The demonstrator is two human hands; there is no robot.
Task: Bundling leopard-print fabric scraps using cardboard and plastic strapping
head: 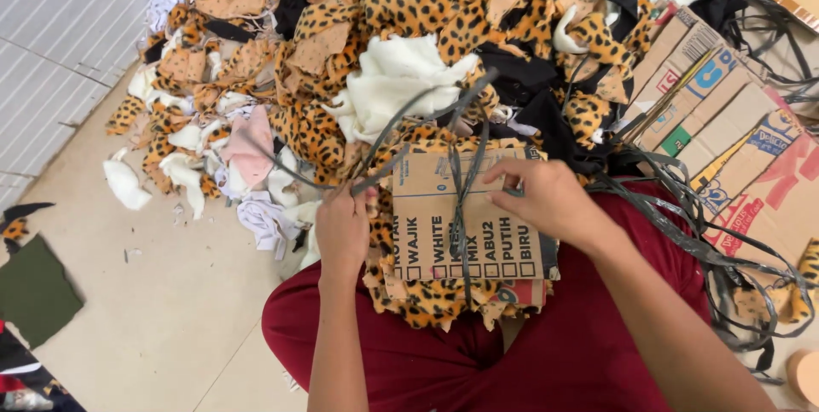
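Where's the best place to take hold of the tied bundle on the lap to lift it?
Probably the grey strap where it runs down the middle of the cardboard piece, hooked from above. It sits exposed on the flat top, while the leopard-print fabric pokes out loose at the edges. The left hand already pinches the strap ends; the right hand presses the top.

both forearms reach forward, left hand [343, 226] fisted in a grip, right hand [546, 197] fingers curled.

You are sitting on the pale tiled floor [153, 318] of a textile-scrap sorting workshop, shown by the big heap of leopard-print and white fabric offcuts [341, 79], flattened brown cardboard boxes [734, 139] and loose dark plastic strapping [725, 250].
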